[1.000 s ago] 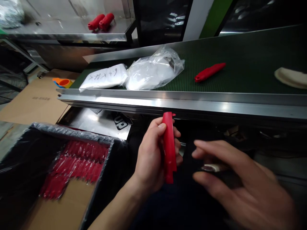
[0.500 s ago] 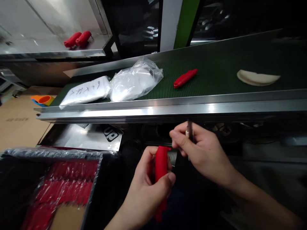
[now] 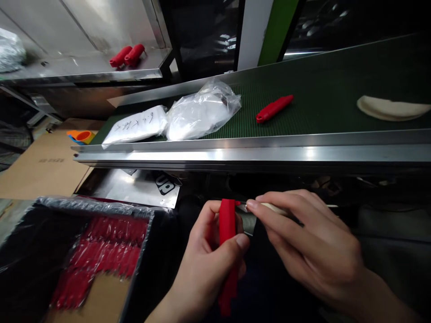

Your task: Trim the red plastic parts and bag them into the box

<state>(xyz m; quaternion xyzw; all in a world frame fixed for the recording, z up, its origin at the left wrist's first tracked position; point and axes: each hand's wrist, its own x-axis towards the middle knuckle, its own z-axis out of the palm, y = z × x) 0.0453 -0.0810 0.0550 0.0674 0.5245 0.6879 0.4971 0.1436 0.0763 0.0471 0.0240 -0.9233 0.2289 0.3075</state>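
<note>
From here I see my left hand [image 3: 212,255] gripping an upright red part [image 3: 227,224], right hand [image 3: 310,237] pinching a pale-handled tool [image 3: 273,208] beside it, "UP" sticker [image 3: 164,183] beyond.

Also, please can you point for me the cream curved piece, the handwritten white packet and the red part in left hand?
Cream curved piece [image 3: 390,111]: head view, its middle.
Handwritten white packet [image 3: 136,126]: head view, its upper face.
Held red part [image 3: 228,222]: head view, its upper end.

A green pillar [image 3: 278,32] stands behind a metal-edged green conveyor [image 3: 323,89].
</note>
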